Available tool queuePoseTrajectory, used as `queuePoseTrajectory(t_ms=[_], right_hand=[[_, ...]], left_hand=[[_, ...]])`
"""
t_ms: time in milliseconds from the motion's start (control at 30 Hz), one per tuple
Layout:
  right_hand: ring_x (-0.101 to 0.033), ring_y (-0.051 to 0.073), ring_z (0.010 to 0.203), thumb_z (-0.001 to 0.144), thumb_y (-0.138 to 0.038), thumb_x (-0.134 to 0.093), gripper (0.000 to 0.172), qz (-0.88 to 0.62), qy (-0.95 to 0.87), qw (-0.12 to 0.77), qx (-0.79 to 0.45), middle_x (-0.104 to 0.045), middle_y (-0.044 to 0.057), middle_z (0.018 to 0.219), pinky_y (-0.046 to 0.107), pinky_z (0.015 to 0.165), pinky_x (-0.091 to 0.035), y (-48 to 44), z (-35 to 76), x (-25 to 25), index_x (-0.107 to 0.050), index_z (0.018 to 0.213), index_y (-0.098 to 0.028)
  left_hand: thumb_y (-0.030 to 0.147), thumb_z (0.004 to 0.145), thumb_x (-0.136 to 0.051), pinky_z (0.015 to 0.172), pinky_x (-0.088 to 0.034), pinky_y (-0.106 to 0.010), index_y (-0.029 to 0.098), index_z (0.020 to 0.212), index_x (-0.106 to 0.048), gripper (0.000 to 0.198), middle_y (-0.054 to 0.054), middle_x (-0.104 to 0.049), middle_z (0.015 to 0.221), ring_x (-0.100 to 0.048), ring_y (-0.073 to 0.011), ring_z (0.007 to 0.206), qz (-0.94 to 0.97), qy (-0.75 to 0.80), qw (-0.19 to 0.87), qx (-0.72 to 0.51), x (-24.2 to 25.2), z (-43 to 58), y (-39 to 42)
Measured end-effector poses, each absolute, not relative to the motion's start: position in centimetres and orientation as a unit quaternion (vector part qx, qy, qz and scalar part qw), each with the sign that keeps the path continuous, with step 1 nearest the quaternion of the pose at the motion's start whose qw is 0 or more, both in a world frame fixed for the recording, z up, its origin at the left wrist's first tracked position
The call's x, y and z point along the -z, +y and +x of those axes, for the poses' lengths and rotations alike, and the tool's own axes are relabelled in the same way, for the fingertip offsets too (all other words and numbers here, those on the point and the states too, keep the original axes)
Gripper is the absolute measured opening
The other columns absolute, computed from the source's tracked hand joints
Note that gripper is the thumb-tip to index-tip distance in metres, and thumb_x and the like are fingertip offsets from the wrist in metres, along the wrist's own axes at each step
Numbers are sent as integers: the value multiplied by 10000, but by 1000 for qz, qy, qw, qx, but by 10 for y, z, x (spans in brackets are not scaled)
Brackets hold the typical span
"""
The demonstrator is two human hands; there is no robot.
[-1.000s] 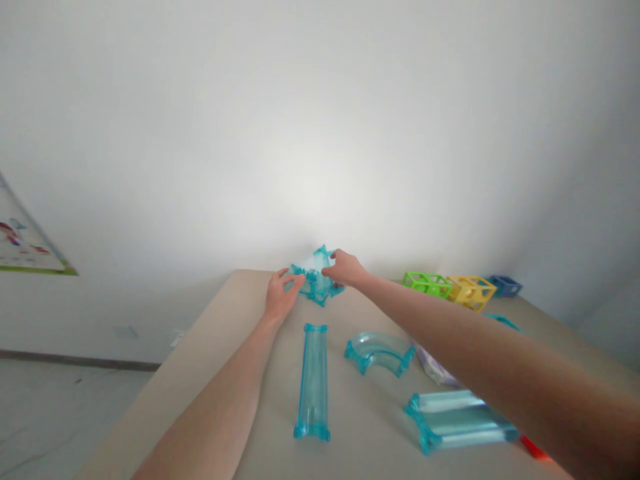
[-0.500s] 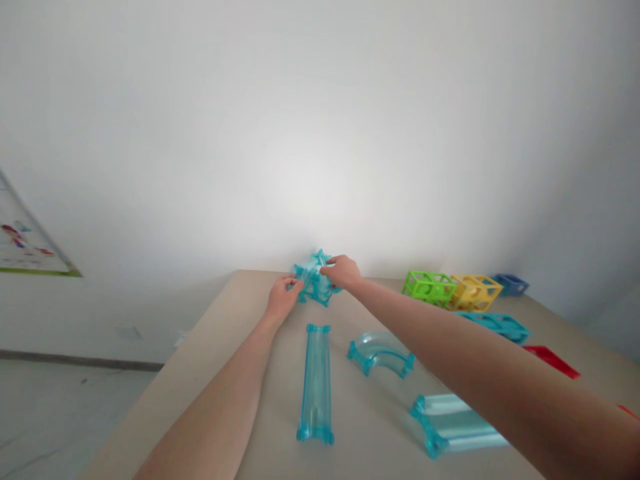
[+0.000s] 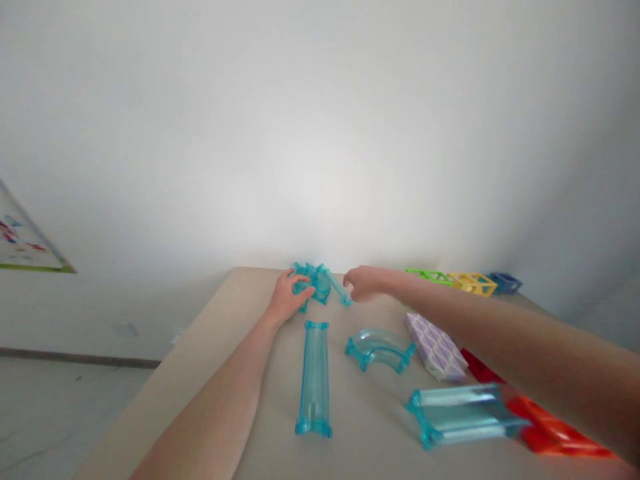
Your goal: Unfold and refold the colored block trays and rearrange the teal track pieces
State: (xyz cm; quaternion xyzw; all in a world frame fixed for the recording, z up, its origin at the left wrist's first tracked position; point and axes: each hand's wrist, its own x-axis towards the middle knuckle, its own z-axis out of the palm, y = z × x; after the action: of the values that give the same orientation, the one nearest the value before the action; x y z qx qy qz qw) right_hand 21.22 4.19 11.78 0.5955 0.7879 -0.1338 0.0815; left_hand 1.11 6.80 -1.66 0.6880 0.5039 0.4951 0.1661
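The teal track cluster [image 3: 314, 283] is cupped at the worktop's [image 3: 370, 417] far edge by the left hand [image 3: 289, 301] — fingers curled. Its outer strip [image 3: 336, 287] seems pinched by the right hand [image 3: 363, 283]; the cluster is best braced firmly while ends are aligned.

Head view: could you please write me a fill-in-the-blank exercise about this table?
The left hand grips a cluster of clear ____ pieces.
The track piece between the straight track and the purple tile is ____.
The frame between the green frame and the dark blue frame is ____.
Missing words: blue, curved, yellow.
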Motion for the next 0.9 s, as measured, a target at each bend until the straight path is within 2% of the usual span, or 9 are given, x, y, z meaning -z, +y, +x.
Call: queuePoseTrajectory(t_ms=[67,100,133,233,400,500,600,733,900], right_hand=[[-655,274,975,378,-100,-880,659,548,811,129,159,-714,64,989,300,820,-479,19,225,-125,-708,1009,-182],[-661,268,965,308,-120,-887,707,522,822,149,173,-722,48,968,280,797,-480,7,230,-124,-715,989,-200],[-670,265,936,294,-135,-881,661,505,830,159,176,-728,46,925,272,765,-482,-3,234,-121,-724,933,-199],[-690,284,814,412,-115,-808,314,496,844,136,155,-726,93,772,292,672,-480,-21,239,-107,-703,704,-158],[-694,231,691,625,-196,-704,89,541,824,0,170,-698,73,646,260,610,-491,12,226,-109,-647,669,-144],[-675,166,559,795,-278,-573,182,580,781,-95,210,-695,82,648,218,524,-502,44,205,-116,-639,753,-114],[-654,139,502,813,-354,-600,261,586,752,-163,252,-700,89,662,194,477,-503,65,177,-112,-635,755,-102],[-627,124,466,785,-401,-670,297,575,732,-208,299,-682,60,593,177,439,-489,76,148,-100,-645,741,-109],[-603,76,482,873,-352,-606,250,612,693,-232,303,-700,48,719,159,453,-478,98,156,-99,-648,855,-106]], left_hand=[[314,737,-696,1097,-310,-469,224,954,-720,236,-116,-569,1256,-413,-292,1316,687,502,167,-498,16,11,68],[299,742,-688,1098,-309,-474,226,949,-721,222,-113,-574,1254,-415,-294,1315,686,501,168,-500,16,11,67],[286,747,-681,1100,-309,-476,229,941,-723,207,-108,-577,1253,-420,-293,1312,685,499,168,-504,15,12,67],[277,772,-652,1115,-298,-457,231,939,-727,189,-94,-566,1279,-436,-279,1302,678,495,166,-518,12,11,65],[364,867,-545,1149,-243,-432,217,988,-725,262,-78,-538,1340,-386,-260,1337,645,487,137,-573,6,10,59],[408,889,-507,1162,-200,-431,211,927,-741,307,-73,-549,1341,-315,-260,1379,657,459,121,-585,6,10,56],[403,880,-521,1161,-194,-426,203,879,-731,290,-76,-548,1343,-281,-251,1396,676,432,121,-584,7,12,56],[306,863,-521,1133,-271,-375,199,770,-680,212,-60,-616,1247,-390,-221,1336,626,453,150,-616,11,12,63],[182,824,-444,960,-444,-341,197,799,-618,177,-47,-686,1048,-573,-210,1125,553,518,147,-636,15,4,74]])
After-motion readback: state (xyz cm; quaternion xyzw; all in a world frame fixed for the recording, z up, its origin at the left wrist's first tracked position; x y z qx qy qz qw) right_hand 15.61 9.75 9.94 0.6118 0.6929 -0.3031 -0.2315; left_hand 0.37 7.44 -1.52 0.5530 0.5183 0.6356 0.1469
